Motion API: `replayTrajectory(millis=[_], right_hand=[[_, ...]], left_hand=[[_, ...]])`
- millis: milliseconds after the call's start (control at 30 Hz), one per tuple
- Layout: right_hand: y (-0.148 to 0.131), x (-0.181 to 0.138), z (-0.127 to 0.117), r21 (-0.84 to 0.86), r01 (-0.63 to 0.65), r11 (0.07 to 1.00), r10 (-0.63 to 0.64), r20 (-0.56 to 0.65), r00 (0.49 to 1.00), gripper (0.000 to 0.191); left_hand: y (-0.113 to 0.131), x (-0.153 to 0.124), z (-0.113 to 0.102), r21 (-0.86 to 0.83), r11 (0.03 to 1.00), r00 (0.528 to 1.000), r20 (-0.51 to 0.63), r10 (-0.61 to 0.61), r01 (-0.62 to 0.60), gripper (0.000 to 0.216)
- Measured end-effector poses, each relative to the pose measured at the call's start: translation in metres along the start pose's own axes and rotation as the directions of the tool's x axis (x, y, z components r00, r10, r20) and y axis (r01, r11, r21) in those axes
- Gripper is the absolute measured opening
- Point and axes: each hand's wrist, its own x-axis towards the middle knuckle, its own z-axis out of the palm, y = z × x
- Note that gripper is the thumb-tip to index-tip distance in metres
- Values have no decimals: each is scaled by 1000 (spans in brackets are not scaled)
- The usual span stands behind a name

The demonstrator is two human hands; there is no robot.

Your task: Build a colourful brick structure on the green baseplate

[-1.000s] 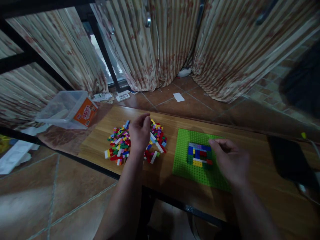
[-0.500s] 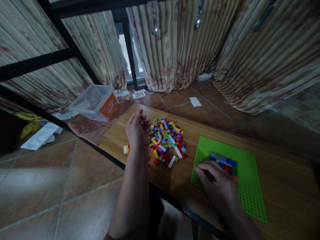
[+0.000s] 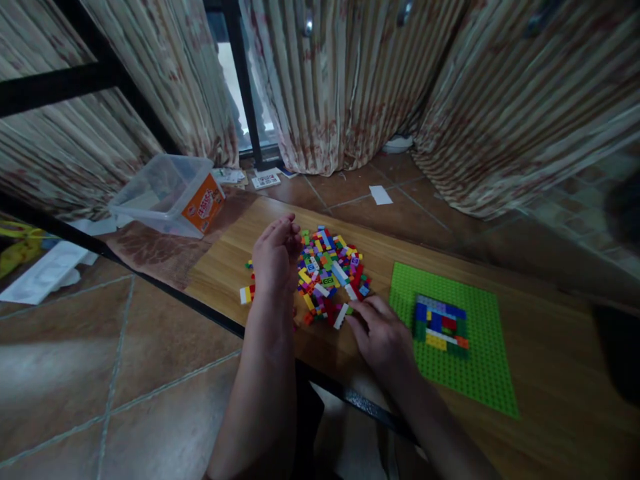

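A heap of small coloured bricks point(image 3: 330, 270) lies on a low wooden table point(image 3: 550, 373). My left hand point(image 3: 273, 260) rests on the heap's left side, fingers stretched forward and close together, covering some bricks. My right hand point(image 3: 381, 333) lies at the heap's near right edge, its fingertips touching a white and green brick point(image 3: 342, 315); whether it grips anything I cannot see. To the right lies a green baseplate point(image 3: 480, 373) carrying a small flat build of blue, red, yellow and white bricks point(image 3: 439, 323).
A clear plastic tub with an orange label point(image 3: 167, 195) sits on a brown cloth at the table's far left. Striped curtains hang behind. Papers and a white card lie on the tiled floor. A dark object point(image 3: 617, 350) sits at the table's right end.
My right hand left the baseplate and moved left to the edge of the brick heap. My left hand stayed on the heap. The camera view shifted slightly.
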Motion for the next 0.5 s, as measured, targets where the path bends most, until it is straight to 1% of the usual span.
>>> replayTrajectory(millis=[100,167,233,267,300,333,400,433,467,500], right_hand=[[-4,2,2,27,-41,999,41,23,999,18],[-6,4,1,77,-67,995,65,27,998,17],[-7,7,-4,132,-97,987,97,8,995,16],[-7,8,-8,156,-116,981,118,-9,993,16],[-7,10,-13,181,-135,974,142,-26,990,16],[-7,12,-19,208,-156,966,169,-46,985,16],[-4,14,-31,275,-195,942,227,-91,970,17],[-2,15,-36,314,-214,925,261,-117,958,17],[0,16,-41,358,-232,904,298,-140,944,18],[3,16,-45,411,-246,878,334,-158,929,18]], left_hand=[[-4,1,0,70,998,999,38,3,-5,14],[-7,0,1,166,986,995,98,10,-27,16],[-11,-4,4,320,945,975,222,-4,-68,16],[-14,-7,6,404,909,953,303,-30,-100,16],[-17,-11,8,483,864,916,395,-72,-140,16],[-20,-16,11,548,816,863,487,-134,-182,17],[-27,-25,16,639,727,730,618,-291,-250,19],[-31,-30,18,669,690,665,652,-364,-277,20],[-35,-34,20,689,660,611,669,-422,-299,20],[-39,-37,22,701,640,575,677,-459,-314,20]])
